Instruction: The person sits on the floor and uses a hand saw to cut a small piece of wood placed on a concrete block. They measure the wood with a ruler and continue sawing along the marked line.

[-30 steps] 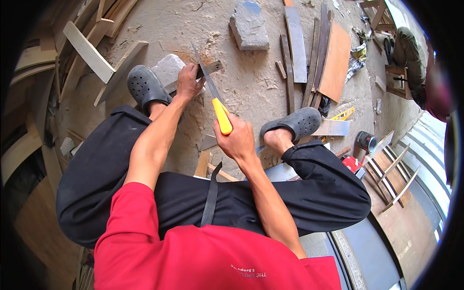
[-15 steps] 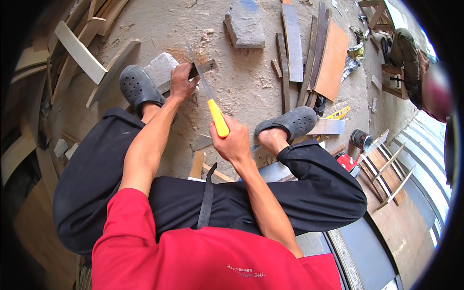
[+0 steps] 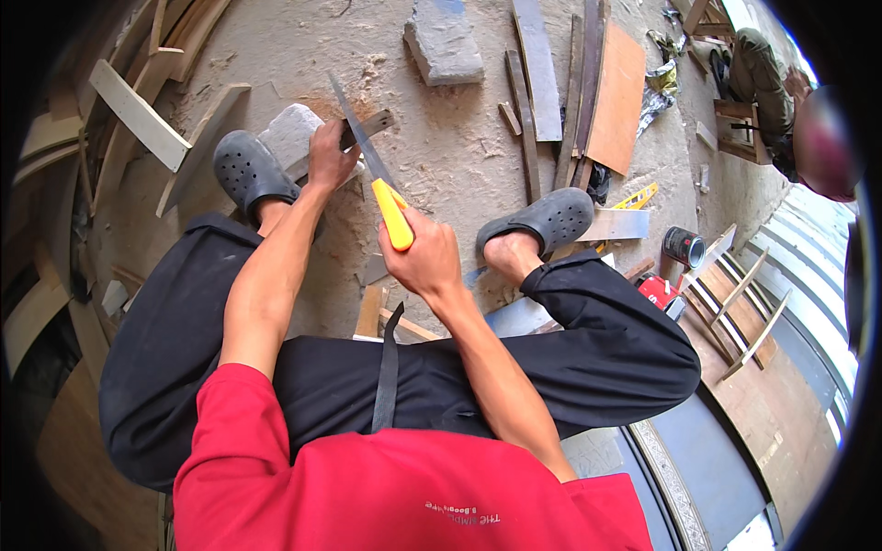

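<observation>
In front of me, my right hand is closed round the yellow handle of a hand saw. Its narrow metal blade slants up and to the left, crossing a thin dark wood strip near that strip's free end. My left hand grips the strip just left of the blade. Beneath that hand is a pale stone block, and my left clog stands beside it. Part of the strip is hidden behind my left hand and wrist.
Another stone block lies farther ahead. Wooden boards are at the right, scrap planks at the left. Near my right clog lie a yellow level and a can. Another person sits at the far right.
The saw blade shows more of its broad side, and my right hand has turned slightly with the handle. The whole view has shifted a little. Both hands keep their hold.
</observation>
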`<state>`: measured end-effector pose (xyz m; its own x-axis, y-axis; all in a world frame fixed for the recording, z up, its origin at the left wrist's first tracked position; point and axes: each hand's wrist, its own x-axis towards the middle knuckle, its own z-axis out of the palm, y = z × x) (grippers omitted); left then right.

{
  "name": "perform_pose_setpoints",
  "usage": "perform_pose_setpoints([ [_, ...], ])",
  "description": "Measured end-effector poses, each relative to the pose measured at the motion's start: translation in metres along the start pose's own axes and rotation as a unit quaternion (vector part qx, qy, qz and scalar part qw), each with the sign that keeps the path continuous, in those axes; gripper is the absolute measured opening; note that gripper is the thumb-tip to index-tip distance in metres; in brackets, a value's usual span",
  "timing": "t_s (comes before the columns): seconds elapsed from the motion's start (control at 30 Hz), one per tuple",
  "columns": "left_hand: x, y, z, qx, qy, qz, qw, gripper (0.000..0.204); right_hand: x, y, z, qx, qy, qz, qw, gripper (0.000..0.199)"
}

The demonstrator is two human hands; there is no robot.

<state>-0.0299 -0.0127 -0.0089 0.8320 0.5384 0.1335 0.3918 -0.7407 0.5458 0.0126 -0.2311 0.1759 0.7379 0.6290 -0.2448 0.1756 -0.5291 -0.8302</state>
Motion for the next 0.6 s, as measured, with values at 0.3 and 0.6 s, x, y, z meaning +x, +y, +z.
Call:
perform_pose_setpoints([
  [0.3,-0.001,0.012,-0.012,-0.023,-0.017,-0.013,1.000,0.035,0.016,0.013,0.013,-0.015,-0.006,0.004,1.000,0.020],
  [0.6,-0.001,0.009,-0.010,0.001,-0.016,-0.009,1.000,0.029,0.018,0.007,0.014,-0.004,-0.007,0.010,1.000,0.020],
])
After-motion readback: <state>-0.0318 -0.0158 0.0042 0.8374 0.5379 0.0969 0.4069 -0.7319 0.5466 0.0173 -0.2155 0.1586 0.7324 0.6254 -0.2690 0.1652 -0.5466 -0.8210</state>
